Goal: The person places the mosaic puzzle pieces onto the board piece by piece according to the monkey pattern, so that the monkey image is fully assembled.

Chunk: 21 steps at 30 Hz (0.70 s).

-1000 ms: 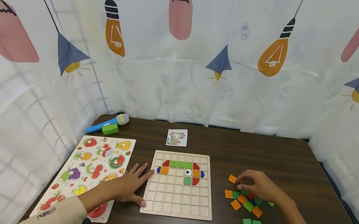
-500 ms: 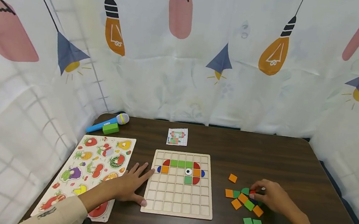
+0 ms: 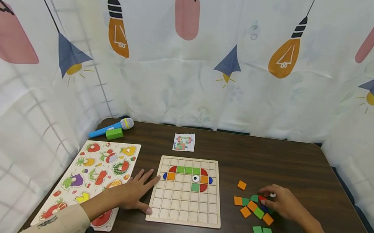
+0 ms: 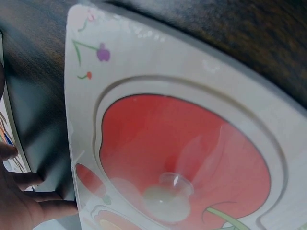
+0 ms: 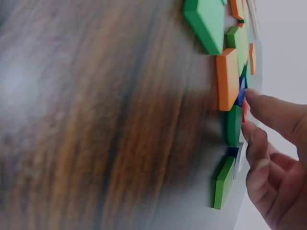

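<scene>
My left hand point(image 3: 134, 193) lies with fingers spread at the left edge of a wooden grid board point(image 3: 175, 205); its fingertips and thumb rest on the rim. Red, green, orange and blue tiles plus one eye tile fill the board's upper rows. At the right, my right hand point(image 3: 282, 202) reaches down into a loose pile of tiles. Its thumb and index finger pinch a small red tile point(image 5: 245, 110), as the right wrist view shows. Beside them are a dark green tile point(image 5: 234, 125), an orange tile point(image 5: 228, 79) and a white round piece point(image 3: 272, 195) under the fingers.
A fruit puzzle board point(image 3: 72, 195) lies left of the grid board, partly under my left forearm. Behind it are a toy microphone point(image 3: 113, 128) and a green block point(image 3: 114, 134). A pattern card point(image 3: 184, 142) lies beyond the grid. Two green tiles point(image 3: 262, 232) sit apart, nearest me.
My right hand has moved right, from the loose orange tile to the red tile, over the last second. A white piece now shows under its fingers. My left hand stays in place.
</scene>
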Each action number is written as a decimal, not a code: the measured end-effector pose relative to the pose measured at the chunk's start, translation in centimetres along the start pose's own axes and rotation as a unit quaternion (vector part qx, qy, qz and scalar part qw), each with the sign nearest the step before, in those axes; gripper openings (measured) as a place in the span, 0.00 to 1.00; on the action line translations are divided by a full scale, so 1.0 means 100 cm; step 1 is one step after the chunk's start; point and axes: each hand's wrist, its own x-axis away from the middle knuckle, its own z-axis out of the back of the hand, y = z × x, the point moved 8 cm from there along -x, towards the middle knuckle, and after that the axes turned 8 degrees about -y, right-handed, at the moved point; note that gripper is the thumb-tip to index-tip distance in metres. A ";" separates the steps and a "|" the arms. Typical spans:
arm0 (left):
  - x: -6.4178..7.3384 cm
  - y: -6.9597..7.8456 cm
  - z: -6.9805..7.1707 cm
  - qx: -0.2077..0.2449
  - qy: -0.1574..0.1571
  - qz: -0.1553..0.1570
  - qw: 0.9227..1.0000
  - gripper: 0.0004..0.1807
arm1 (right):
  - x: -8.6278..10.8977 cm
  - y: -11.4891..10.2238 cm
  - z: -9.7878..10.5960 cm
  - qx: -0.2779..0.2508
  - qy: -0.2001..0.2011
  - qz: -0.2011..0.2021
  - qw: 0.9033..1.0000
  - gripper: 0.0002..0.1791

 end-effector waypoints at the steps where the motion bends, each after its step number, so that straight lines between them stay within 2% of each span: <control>1: 0.000 0.000 0.000 -0.001 0.000 -0.001 1.000 0.60 | 0.000 0.001 0.000 0.008 0.003 -0.002 1.000 0.13; 6: -0.001 0.000 0.000 -0.002 -0.005 0.004 1.000 0.60 | 0.002 0.006 0.000 0.033 0.006 -0.039 0.999 0.10; 8: -0.001 -0.001 -0.001 -0.003 -0.007 0.008 1.000 0.60 | 0.003 0.006 0.000 0.039 0.007 -0.042 0.998 0.08; 15: -0.001 -0.001 -0.002 -0.004 -0.009 0.012 1.000 0.59 | 0.003 0.000 -0.002 0.062 0.002 -0.007 0.998 0.06; 21: 0.000 0.001 -0.001 -0.005 -0.009 0.012 1.000 0.59 | 0.002 -0.002 -0.005 0.057 -0.001 0.006 0.998 0.07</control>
